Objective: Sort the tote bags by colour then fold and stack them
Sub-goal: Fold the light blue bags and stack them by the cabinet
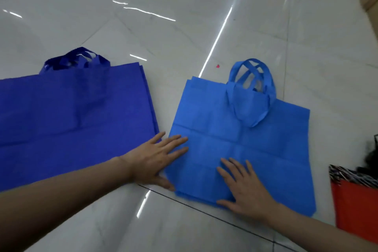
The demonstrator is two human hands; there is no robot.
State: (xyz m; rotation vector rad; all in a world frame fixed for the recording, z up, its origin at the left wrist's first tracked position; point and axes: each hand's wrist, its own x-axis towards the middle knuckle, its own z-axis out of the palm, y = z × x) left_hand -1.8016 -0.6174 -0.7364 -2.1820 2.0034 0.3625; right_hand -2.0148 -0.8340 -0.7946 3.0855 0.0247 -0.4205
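Glossy pale marble floor (184, 16) fills the frame, streaked with light reflections. Two piles lie flat on it, sorted by shade: the dark blue tote bags (71, 118) at left, running off the left edge, and the light blue tote bags (235, 129) at centre right. A narrow strip of floor separates them.

Both hands rest on the light blue pile with straight, spread fingers and grasp nothing. The left hand (155, 157) lies across the pile's left edge, thumb near the lower left corner. The right hand (245, 188) presses flat on the lower middle. This looks like smoothing and squaring the pile so that a fold will fall cleanly. Crease lines already cross the top bag, and its handles (251, 88) are partly tucked back onto the fabric.

Layered edges show along each pile, but the number of bags in either cannot be counted. At the right border a red item (356, 206) with a dark patterned top is cut off, and what it is cannot be told. A small pink speck (217, 66) on the floor is too small to identify.
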